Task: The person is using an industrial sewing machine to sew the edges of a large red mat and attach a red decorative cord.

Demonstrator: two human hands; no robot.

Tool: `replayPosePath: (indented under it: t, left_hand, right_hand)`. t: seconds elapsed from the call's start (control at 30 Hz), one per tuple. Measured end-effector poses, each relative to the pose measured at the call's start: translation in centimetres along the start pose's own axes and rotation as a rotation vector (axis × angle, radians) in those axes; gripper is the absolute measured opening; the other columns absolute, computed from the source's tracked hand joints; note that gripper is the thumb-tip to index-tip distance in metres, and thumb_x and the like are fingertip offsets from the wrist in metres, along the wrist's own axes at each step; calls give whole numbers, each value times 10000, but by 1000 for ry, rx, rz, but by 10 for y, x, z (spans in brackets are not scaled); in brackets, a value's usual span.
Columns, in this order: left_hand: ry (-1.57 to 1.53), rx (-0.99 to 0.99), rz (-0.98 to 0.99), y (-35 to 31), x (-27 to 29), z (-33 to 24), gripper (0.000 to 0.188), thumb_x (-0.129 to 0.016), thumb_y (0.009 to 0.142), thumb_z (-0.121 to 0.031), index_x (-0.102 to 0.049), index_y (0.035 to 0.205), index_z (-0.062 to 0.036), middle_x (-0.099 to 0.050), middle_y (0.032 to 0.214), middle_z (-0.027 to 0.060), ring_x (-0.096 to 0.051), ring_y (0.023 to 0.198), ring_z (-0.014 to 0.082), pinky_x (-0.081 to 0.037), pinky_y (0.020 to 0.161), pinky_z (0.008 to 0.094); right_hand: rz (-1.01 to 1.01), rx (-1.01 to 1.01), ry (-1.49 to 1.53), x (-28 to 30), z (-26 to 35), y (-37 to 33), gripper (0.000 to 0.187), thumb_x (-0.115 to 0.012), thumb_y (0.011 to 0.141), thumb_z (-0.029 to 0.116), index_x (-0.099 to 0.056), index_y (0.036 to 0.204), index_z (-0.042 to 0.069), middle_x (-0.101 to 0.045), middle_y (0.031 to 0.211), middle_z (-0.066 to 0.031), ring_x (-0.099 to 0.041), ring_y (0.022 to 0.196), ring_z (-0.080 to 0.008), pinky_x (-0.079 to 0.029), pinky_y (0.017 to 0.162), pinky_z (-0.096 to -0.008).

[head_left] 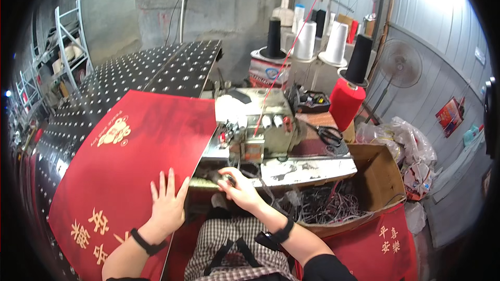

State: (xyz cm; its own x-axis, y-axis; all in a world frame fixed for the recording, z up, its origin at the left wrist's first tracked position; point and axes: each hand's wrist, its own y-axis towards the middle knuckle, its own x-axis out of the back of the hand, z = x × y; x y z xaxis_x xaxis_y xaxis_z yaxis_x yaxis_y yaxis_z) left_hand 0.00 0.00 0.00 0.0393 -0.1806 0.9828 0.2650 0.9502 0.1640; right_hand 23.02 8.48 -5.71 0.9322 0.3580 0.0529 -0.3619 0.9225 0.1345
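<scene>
My left hand (167, 203) lies open on a large red mat (156, 140), its fingers spread near the mat's right edge. Gold characters and a gold emblem mark the mat, which is spread over a black table. My right hand (240, 191) is closed at the front edge of the sewing machine's worktop, with thumb and fingers curled around something small and dark that I cannot make out. Beyond both hands stands a sewing machine (265, 130) with red thread running down to it. The mat's far right corner reaches the machine's left side.
The black table (179, 65) has rows of pale dots. Thread cones (304, 41) stand behind the machine, with scissors (329, 135) to its right. A cardboard box (377, 171) holds tangled scraps (328, 205). Another red mat (364, 250) lies at lower right. A fan (400, 65) stands by the wall.
</scene>
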Motion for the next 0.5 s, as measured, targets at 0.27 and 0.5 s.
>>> replayPosePath:
  t: [0.27, 0.5]
  left_hand:
    - [38, 96, -7, -9, 74, 49, 688, -562, 771, -2, -466, 1423, -198, -395, 1477, 220, -371, 1355, 458, -350, 1079, 569]
    - [132, 139, 39, 20, 70, 102, 666, -556, 825, -30, -425, 1446, -228, -387, 1466, 272, -418, 1329, 456, -408, 1059, 498]
  right_hand:
    - [-307, -51, 7, 64, -14, -47, 247, -559, 970, 109, -471, 1175, 3, -591, 889, -44, -559, 666, -76, -464, 589, -234]
    - [-263, -57, 25, 83, -14, -78, 316, -529, 981, 73, -578, 1286, 6, -633, 971, -59, -583, 799, -91, -500, 727, -235]
